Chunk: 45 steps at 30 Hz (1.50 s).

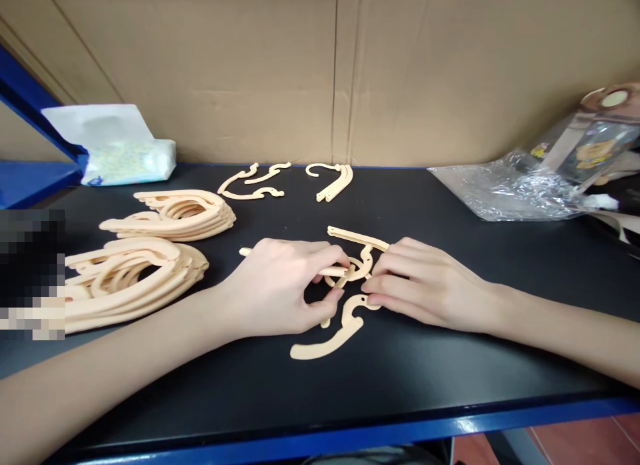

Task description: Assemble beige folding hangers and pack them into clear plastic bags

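My left hand [285, 285] and my right hand [425, 288] meet at the middle of a black table [450, 378]. Both pinch a small cluster of beige plastic hook-shaped pieces [357, 265] that lies between the fingertips. The left thumb and fingers close around a thin beige strip. The right fingers press on the hooked ends. One curved beige piece [330, 338] lies flat just in front of the hands, touching the right fingertips.
Two stacks of larger beige curved parts [175, 215] [135, 278] sit at the left. Loose hooks [253, 183] [334, 180] lie at the back. A tissue pack [120, 148] is far left, a clear plastic bag [525, 185] far right. A cardboard wall stands behind.
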Available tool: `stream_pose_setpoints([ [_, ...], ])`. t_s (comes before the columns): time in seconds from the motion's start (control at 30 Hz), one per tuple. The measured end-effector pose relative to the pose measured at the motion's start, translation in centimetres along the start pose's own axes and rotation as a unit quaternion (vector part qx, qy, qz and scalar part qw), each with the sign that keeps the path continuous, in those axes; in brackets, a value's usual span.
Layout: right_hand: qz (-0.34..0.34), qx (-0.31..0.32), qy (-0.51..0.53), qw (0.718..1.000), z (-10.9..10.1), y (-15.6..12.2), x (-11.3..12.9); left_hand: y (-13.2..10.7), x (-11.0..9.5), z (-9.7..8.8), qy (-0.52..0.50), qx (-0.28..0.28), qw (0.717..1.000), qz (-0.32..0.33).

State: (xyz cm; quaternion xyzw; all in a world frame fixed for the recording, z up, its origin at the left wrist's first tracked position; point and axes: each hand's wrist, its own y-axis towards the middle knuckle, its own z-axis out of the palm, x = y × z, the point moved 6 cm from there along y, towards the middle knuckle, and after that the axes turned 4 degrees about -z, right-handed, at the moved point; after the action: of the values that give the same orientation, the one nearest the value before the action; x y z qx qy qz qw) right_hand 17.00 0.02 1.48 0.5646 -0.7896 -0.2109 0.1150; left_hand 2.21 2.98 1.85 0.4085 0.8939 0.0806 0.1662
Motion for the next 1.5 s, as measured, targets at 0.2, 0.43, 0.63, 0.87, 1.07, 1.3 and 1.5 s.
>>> stream_pose_setpoints([
  [0.2, 0.177, -0.075, 0.098, 0.976, -0.7, -0.5, -2.4, 0.0, 0.1, -0.3, -0.012, -0.007, 1.000, 0.004],
  [0.43, 0.342, -0.219, 0.191, 0.894, -1.4, -2.3, -5.1, -0.2, -0.1, -0.2, -0.038, 0.017, 0.997, 0.067],
  [0.63, 0.360, -0.350, 0.248, 0.828, -1.7, -3.7, -7.0, -0.1, -0.8, -0.5, -0.022, -0.006, 0.999, 0.038],
  [0.87, 0.364, -0.299, 0.358, 0.806, -0.6, -2.8, -6.7, 0.0, -2.6, 0.2, 0.080, -0.054, 0.988, 0.120],
  [1.07, 0.353, -0.177, 0.510, 0.764, 0.4, -1.4, -4.8, -0.1, -2.3, 0.6, 0.088, -0.084, 0.987, 0.107],
  [1.3, 0.341, -0.145, 0.553, 0.746, 0.8, -1.2, -4.5, 0.0, -2.3, 0.6, 0.101, -0.086, 0.985, 0.109],
  [1.5, 0.342, -0.100, 0.601, 0.716, 1.5, -0.9, -4.4, -0.2, -2.7, 1.0, 0.143, -0.087, 0.973, 0.156],
])
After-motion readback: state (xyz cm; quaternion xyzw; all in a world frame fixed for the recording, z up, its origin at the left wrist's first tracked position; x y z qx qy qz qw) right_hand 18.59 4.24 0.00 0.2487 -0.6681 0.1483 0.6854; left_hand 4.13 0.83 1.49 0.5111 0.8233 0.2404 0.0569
